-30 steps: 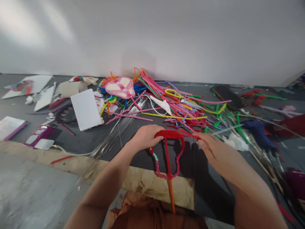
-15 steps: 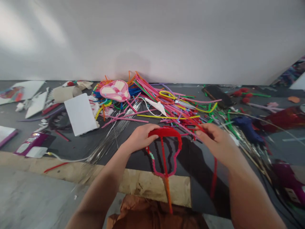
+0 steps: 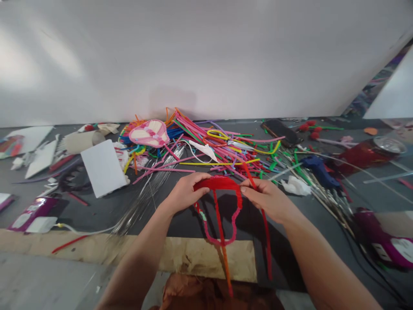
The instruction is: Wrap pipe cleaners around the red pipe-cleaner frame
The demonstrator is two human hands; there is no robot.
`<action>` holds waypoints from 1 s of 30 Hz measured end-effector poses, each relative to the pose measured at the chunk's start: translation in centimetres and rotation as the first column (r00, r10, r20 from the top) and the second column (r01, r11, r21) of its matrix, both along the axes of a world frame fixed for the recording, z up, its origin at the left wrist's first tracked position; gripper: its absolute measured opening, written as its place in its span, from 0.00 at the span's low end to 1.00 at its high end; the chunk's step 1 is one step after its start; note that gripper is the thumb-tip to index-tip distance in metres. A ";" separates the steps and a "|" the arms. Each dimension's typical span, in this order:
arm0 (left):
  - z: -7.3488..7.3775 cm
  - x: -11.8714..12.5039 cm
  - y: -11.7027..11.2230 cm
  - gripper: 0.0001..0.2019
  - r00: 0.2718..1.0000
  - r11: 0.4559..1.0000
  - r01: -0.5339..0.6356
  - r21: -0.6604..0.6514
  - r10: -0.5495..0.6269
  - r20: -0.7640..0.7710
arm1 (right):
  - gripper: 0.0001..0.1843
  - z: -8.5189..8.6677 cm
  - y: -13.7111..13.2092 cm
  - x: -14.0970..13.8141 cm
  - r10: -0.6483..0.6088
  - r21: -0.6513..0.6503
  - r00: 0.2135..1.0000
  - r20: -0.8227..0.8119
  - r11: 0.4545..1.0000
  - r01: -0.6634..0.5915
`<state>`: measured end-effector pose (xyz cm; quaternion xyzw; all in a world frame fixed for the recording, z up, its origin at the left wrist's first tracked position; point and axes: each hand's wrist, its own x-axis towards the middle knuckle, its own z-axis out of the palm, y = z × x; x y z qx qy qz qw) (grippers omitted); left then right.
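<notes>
My left hand (image 3: 184, 192) pinches the upper left of a pipe-cleaner frame (image 3: 225, 183), fingers closed on it. The frame is a rounded, wavy outline with a wide red wrapped band on top and pink and pale green sides. A red stem runs down its middle and turns orange below. At the frame's upper right edge, my right hand (image 3: 272, 200) is closed on a loose red pipe cleaner (image 3: 267, 247), its long end hanging down. Whether that strand is wound onto the frame there, I cannot tell. Beyond the hands lies a heap of coloured pipe cleaners (image 3: 222, 148).
A finished pink heart-like piece (image 3: 149, 134) rests on the heap. On the left are a white card (image 3: 103, 168), a purple box (image 3: 34, 212) and thin wires (image 3: 142, 202). A phone (image 3: 281, 132), blue glue gun (image 3: 321, 170), red can (image 3: 364, 157) and crumpled tissue (image 3: 297, 186) are right.
My right hand has moved left and inward, bringing the red pipe cleaner up against the frame's upper right side. My left hand keeps its hold. The view has shifted slightly right.
</notes>
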<state>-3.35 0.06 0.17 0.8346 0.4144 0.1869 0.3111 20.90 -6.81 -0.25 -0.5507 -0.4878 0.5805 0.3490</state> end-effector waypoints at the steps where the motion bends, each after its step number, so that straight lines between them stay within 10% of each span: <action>1: 0.0 0.0 0.0 0.17 1.000 1.000 0.000 -0.003 0.000 0.002 | 0.15 -0.1 0.0 -0.1 -0.005 0.014 1.000 0.009 1.000 0.005; 9: 0.1 -0.1 0.0 0.16 1.000 1.000 -0.012 -0.012 0.012 -0.005 | 0.13 0.0 0.4 0.6 -0.059 0.160 0.944 0.326 0.987 0.006; 15: -0.3 0.0 0.1 0.16 0.993 1.000 0.026 0.005 -0.026 -0.117 | 0.24 0.4 0.7 2.8 -0.378 0.380 0.498 0.780 0.919 0.104; 20: -0.8 0.1 0.2 0.14 0.977 0.998 0.042 0.046 -0.031 -0.213 | 0.16 0.7 -0.5 1.7 -0.233 0.493 0.623 0.746 0.823 -0.282; 24: -1.1 0.1 0.3 0.14 0.974 0.997 0.020 0.069 -0.004 -0.225 | 0.18 1.0 -1.5 0.4 -0.077 0.332 0.452 0.889 0.789 -0.518; 30: -1.5 0.3 0.3 0.14 0.976 0.994 0.061 0.094 -0.040 -0.213 | 0.14 1.0 -1.8 -1.3 -0.189 0.339 0.311 0.931 0.766 -0.547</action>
